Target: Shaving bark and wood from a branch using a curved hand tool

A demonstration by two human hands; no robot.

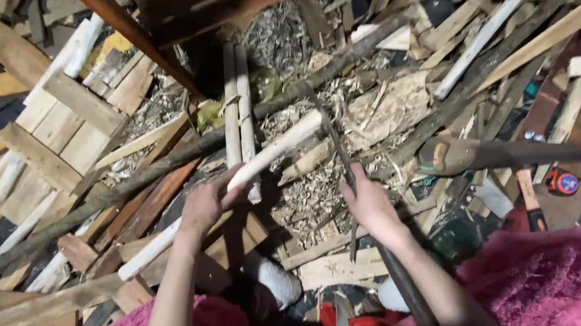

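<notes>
My left hand (203,207) grips a long pale peeled wooden stick (275,150) near its middle; the stick slants from lower left up to the right. My right hand (369,201) holds a thin dark metal blade (330,133) that rises from the hand and crosses the upper end of the stick. Under both hands lies a heap of wood shavings (308,197). Two more pale sticks (238,107) stand upright just behind the held one.
Scrap planks and slats lie all around, with a pallet-like panel (57,137) at left. A long dark branch (161,162) runs across. A handsaw (462,156) and an orange tape measure (562,181) lie at right. Pink fuzzy cloth (547,280) covers the bottom.
</notes>
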